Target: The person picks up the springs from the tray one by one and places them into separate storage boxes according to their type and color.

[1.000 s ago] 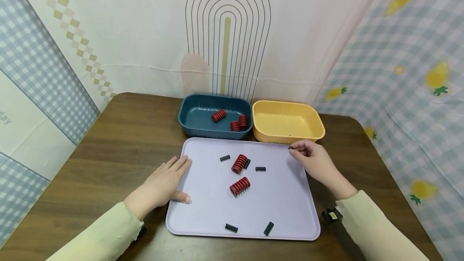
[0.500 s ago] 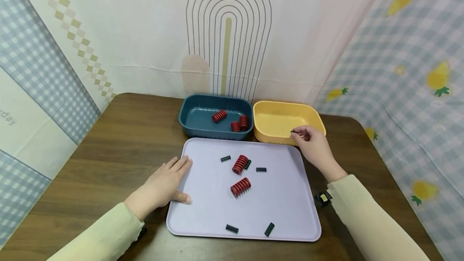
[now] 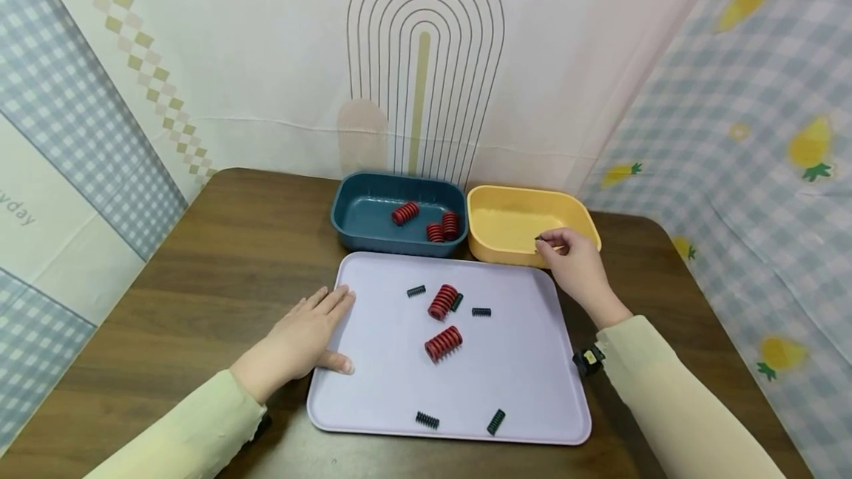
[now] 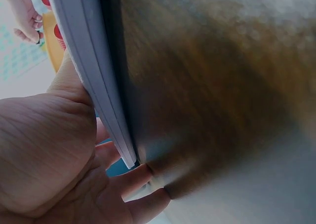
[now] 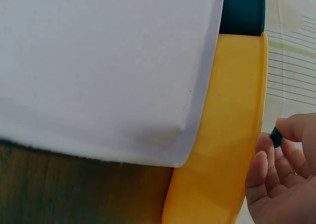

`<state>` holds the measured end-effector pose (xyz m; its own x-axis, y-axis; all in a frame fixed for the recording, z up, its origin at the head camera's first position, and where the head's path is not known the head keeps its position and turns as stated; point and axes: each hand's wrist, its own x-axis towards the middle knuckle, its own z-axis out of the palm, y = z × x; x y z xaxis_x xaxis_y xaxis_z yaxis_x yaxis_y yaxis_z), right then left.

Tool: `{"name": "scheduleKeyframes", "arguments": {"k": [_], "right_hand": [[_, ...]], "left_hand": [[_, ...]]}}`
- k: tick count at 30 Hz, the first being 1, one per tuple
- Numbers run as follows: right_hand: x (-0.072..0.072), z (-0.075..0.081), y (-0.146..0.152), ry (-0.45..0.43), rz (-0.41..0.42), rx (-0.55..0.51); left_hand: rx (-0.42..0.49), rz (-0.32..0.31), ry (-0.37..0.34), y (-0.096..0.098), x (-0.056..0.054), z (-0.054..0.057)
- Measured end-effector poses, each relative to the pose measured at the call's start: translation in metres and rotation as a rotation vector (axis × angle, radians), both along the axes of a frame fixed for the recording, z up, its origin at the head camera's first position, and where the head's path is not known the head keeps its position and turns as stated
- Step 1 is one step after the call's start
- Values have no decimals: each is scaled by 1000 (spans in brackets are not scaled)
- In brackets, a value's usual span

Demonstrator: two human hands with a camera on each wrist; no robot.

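My right hand (image 3: 577,265) pinches a small dark green spring (image 5: 276,137) between thumb and fingertips, over the front right rim of the yellow bin (image 3: 502,231). Flat on the left edge of the pale lilac tray (image 3: 379,383) rests my left hand (image 3: 293,346), fingers straight and thumb on the tray. Two thick red springs (image 3: 443,344) lie mid-tray. Beside the rear one sits a small green spring (image 3: 457,302). More of these lie around it: one spring (image 3: 416,291) at back left, another spring (image 3: 481,312) to the right, and a pair (image 3: 427,420) near the front edge.
A dark blue bin (image 3: 364,220) stands left of the yellow one, right behind the tray, with three red springs (image 3: 404,213) inside. All stand on a brown wooden table (image 3: 200,265). A patterned cloth (image 3: 279,58) hangs behind the table.
My right hand has moved from the tray's back right corner up over the yellow bin's front rim, carrying the green spring; lately it hardly moves. The left hand has stayed in place.
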<state>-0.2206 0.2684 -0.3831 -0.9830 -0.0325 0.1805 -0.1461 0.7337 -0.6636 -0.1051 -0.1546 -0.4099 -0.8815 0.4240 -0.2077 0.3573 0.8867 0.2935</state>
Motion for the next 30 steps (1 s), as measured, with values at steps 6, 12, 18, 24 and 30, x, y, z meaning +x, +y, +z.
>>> {"name": "scheduleKeyframes", "arguments": {"k": [6, 12, 18, 24, 30], "right_hand": [[-3, -1, -2, -10, -15, 11], [-4, -1, -3, -22, -38, 44], [-4, -2, -2, -17, -29, 49], [2, -4, 0, -41, 8, 37], [13, -4, -3, -18, 43, 10]], "left_hand": [[-6, 2, 5, 0, -1, -1], [-6, 7, -6, 0, 0, -3], [-8, 13, -11, 1, 0, -2], [-6, 10, -13, 1, 0, -2], [-1, 12, -10, 1, 0, -1]]}}
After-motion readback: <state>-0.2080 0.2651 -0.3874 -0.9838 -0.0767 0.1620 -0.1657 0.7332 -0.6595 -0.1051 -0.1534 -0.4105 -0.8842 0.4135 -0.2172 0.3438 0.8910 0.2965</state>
